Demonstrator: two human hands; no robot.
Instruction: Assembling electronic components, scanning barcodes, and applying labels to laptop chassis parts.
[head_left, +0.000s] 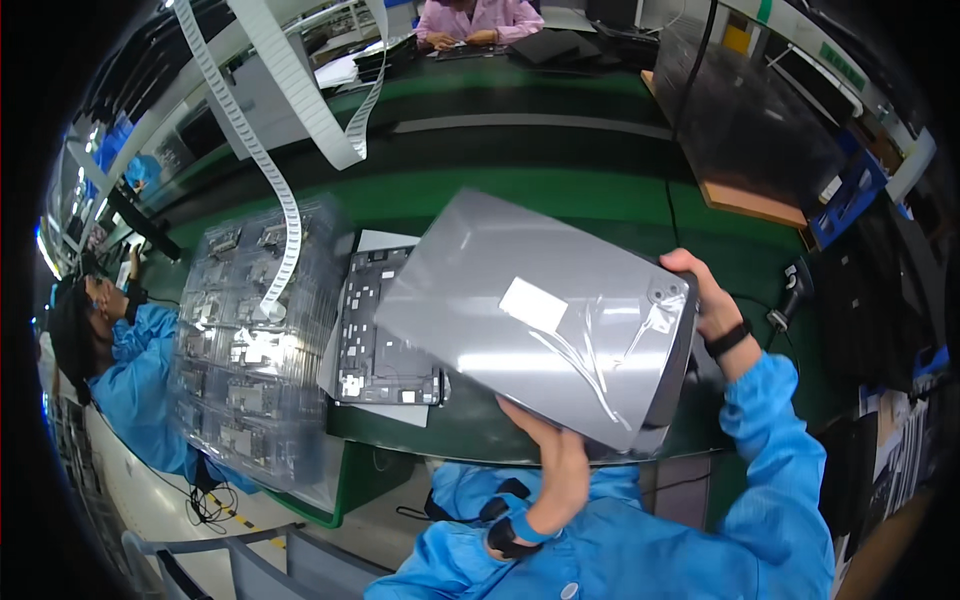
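Note:
A large grey tablet back cover (450,290) is held tilted above the bench. It has a camera cluster at its right corner, a white label (534,304) and clear film, wrinkled at the right. My right hand (706,295) grips the right corner, thumb on the edge. My left hand (548,438) holds the near edge from below; its fingers are mostly hidden under the cover. Partly beneath the cover's left end, an opened black tablet housing (375,340), dotted with small white pads, lies on white sheets (400,410).
At the left stands a stack of clear plastic trays (225,370) with circuit boards. Strips of white labels (255,140) hang above the bench. A handheld scanner (795,290) stands at the right. One co-worker (140,370) sits at left, another (480,20) across the bench.

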